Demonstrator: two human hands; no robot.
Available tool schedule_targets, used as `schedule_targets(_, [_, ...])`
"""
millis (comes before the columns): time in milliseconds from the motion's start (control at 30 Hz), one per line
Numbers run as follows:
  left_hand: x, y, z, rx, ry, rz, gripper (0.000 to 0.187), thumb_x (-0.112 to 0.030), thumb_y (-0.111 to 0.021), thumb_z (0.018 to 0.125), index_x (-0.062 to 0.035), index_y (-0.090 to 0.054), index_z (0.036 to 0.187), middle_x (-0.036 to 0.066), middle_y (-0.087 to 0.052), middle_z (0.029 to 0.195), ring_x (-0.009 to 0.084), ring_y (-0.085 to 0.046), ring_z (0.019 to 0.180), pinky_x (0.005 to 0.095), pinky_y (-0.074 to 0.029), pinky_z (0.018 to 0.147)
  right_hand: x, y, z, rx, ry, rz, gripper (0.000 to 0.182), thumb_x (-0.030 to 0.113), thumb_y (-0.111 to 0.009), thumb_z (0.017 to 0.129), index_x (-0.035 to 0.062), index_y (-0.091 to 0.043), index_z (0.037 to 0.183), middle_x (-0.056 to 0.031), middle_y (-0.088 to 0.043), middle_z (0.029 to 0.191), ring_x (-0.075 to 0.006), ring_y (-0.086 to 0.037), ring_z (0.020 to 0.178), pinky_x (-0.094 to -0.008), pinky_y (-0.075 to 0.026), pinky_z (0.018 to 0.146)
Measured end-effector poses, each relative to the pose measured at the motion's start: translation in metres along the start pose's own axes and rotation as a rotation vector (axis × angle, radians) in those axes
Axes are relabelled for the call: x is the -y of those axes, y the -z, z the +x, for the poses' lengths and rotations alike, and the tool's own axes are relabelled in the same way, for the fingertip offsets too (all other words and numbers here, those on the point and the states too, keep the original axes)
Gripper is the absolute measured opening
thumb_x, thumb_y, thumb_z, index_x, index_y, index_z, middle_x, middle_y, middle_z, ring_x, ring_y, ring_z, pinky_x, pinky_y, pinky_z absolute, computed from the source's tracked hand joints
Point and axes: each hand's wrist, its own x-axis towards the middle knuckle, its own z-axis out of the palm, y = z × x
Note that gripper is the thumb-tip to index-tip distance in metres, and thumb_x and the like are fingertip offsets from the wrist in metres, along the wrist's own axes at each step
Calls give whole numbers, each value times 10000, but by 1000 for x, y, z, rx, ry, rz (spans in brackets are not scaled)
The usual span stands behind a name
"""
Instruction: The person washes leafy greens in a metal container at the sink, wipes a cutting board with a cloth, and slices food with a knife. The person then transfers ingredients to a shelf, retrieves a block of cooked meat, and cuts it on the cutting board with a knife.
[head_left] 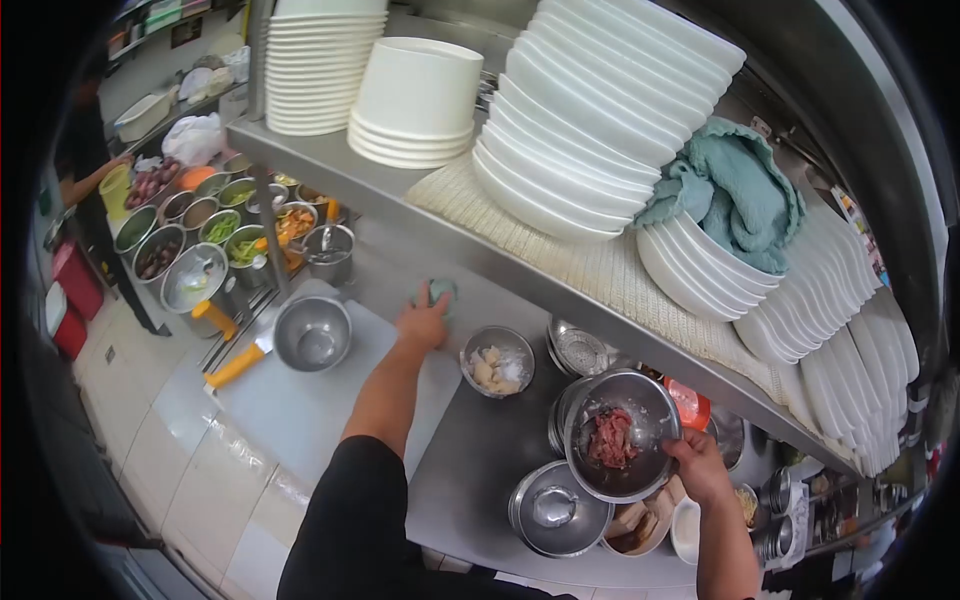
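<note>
My left hand [424, 322] reaches forward to the far side of the steel counter. Its fingers are closed on a small green cloth [443, 290], only part of which shows. My right hand [699, 466] grips the rim of a steel bowl [588, 472], which is tilted. Raw sliced meat [613, 440] lies inside it. Between my hands stands a smaller steel bowl [470, 364] with pale pieces and white powder [497, 369]. Left of my forearm, another steel bowl [312, 335] sits on the white cutting board [375, 400].
A knife with a yellow handle [236, 367] lies at the board's left edge. Metal containers of cut vegetables [240, 246] stand at the far left. The shelf [400, 212] above carries stacked white bowls [600, 130]. Nested steel bowls [562, 508] stand near my right arm. Another person [90, 190] stands far left.
</note>
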Motion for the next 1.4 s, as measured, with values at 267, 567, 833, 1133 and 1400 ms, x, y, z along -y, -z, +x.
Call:
schedule_targets(267, [-7,81,-74,-39,-156,-222,526,-252,-714,762,-141,-566,1255,194,-613,1078,375,-633,954,467,-528,817,-6,-7,-2,-36,36,319,147,44,-582,868,-10,-669,974,-83,-701,954,-162,-645,834,-308,-511,791])
schedule_targets(567, [-11,82,-277,291,-435,-386,741,-344,-746,798,-150,-424,1437,224,-577,1223,385,-631,1035,449,-528,870,42,-107,71,14,-58,318,250,160,-591,949,-23,-593,1120,-61,-619,955,-149,-609,706,-281,-548,653])
schedule_targets(833, [14,110,-312,474,-203,-660,645,-384,-722,865,-45,-505,1369,210,-628,1186,354,-670,1012,431,-546,871,39,-288,177,242,-212,466,325,194,-548,996,-39,-542,1223,-165,-654,1108,-262,-721,891,-300,-579,630])
schedule_targets(1133, [23,107,-302,491,-128,-829,419,-130,-728,861,31,-612,1231,118,-715,1033,169,-696,923,308,-555,803,-60,-467,300,327,120,358,217,274,-530,970,228,-741,996,-20,-691,822,-154,-618,663,-310,-499,544])
schedule_targets(1400, [0,32,-130,252,-154,-671,474,-133,-638,898,16,-499,1325,171,-701,898,238,-703,671,338,-556,623,86,-233,88,395,339,-98,379,361,-602,933,-6,-688,892,-99,-688,674,-205,-694,627,-340,-533,553])
